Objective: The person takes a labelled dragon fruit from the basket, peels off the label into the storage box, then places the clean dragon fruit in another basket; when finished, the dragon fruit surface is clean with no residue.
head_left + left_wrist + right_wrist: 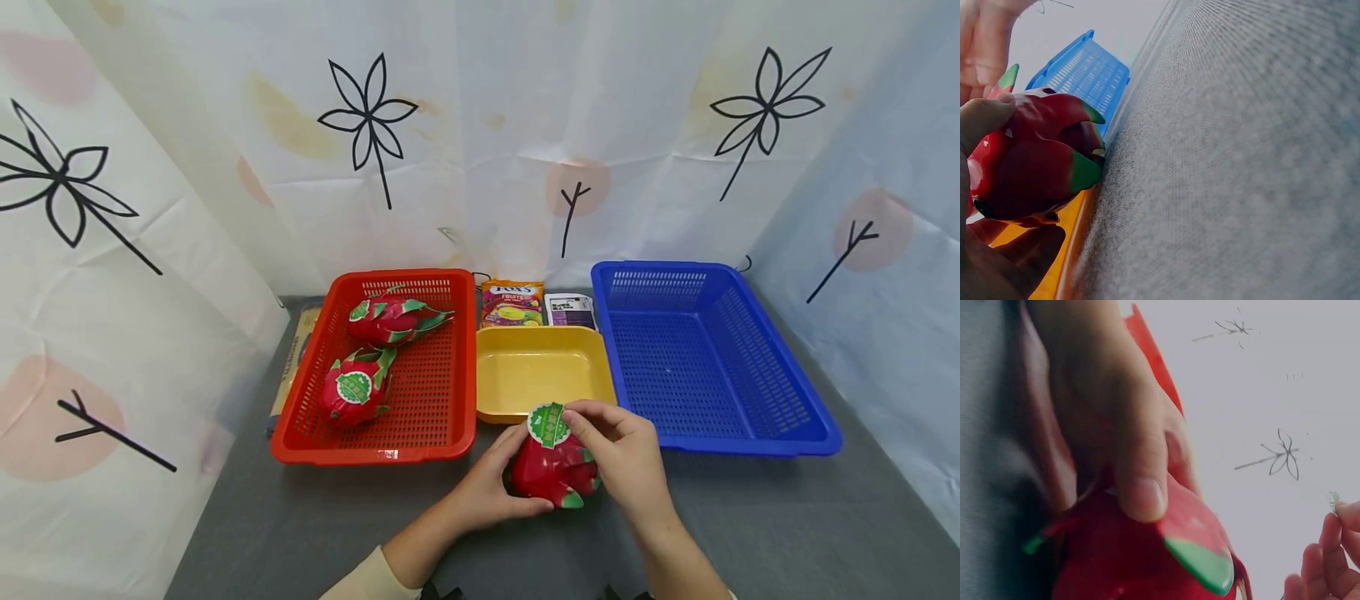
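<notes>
My left hand grips a red dragon fruit with green-tipped scales, in front of the yellow tray. In the left wrist view its thumb lies on one side of the dragon fruit and the fingers on the other. A round green-and-white sticker shows over the fruit's top. Thumb and forefinger of my right hand pinch that sticker at its edge. From the right wrist view, the green sticker stands up between the right hand's fingertips, apart from the visible part of the fruit.
A red basket on the left holds two dragon fruits with similar stickers. Behind my hands sits the yellow tray; a blue basket is at right. A Fox's candy bag and a small packet lie behind the tray.
</notes>
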The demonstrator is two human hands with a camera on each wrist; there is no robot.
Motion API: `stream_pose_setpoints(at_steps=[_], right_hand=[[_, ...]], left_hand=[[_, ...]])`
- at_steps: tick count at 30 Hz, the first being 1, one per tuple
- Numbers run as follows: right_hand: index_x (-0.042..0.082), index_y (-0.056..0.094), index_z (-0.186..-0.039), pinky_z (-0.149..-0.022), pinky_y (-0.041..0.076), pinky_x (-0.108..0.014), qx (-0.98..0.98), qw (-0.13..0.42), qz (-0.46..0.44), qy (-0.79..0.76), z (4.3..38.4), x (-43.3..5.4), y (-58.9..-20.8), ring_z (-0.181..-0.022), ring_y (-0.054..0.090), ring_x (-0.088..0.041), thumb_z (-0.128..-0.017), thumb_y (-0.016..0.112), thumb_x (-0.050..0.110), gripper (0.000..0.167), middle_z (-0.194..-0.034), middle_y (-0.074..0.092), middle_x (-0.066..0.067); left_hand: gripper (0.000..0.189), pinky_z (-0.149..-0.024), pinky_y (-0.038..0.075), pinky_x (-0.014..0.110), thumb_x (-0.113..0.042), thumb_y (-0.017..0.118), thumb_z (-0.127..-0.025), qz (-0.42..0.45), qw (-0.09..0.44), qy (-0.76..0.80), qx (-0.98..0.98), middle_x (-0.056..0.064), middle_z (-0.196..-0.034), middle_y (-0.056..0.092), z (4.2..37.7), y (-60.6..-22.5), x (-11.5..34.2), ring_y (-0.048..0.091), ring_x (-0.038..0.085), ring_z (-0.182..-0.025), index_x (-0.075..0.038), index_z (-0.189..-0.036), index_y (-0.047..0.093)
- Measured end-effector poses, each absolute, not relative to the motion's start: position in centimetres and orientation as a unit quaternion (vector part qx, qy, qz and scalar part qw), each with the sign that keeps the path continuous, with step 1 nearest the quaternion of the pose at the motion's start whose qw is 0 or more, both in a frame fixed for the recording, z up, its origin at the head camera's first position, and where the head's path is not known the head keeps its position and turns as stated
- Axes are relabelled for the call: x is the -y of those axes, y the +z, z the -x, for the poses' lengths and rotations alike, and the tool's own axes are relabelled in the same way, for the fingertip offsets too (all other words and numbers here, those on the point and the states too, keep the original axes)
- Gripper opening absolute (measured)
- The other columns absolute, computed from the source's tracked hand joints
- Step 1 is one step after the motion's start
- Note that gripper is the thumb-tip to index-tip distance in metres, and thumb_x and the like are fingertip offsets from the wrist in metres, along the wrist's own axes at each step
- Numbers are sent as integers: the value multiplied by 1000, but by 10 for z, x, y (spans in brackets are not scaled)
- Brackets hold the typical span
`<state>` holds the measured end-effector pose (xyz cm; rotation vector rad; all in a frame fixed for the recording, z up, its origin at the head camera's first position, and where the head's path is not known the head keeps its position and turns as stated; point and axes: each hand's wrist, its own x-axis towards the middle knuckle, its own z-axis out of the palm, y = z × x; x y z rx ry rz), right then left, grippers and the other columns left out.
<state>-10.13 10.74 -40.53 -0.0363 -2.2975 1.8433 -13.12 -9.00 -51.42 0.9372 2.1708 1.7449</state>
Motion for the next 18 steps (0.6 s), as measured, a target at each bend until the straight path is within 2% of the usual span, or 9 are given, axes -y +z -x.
stream_pose_setpoints(at_steps=[5,9,18], right_hand=[[-5,72,-111,-80,58,-33,735,45,61,674,122,-113,-414,-88,66,-27,-98,71,17,26,-99,70,-14],[-7,70,-113,-82,57,-30,725,30,74,684,133,-116,-425,-91,65,-28,-100,69,17,28,-99,70,-13],[-8,70,-114,-85,54,-27,727,73,70,679,143,-126,-433,-97,61,-29,-100,69,16,28,-102,70,-11]], left_hand=[[99,-102,50,33,-19,89,-82,-282,121,611,-729,-4,-149,44,131,-515,91,46,20,-133,-31,-161,30],[98,-102,50,33,-21,89,-82,-272,121,613,-732,-1,-150,44,131,-517,93,46,22,-134,-27,-161,32],[98,-101,50,32,-23,88,-82,-259,127,611,-737,-2,-150,45,131,-516,94,45,22,-134,-17,-162,31]])
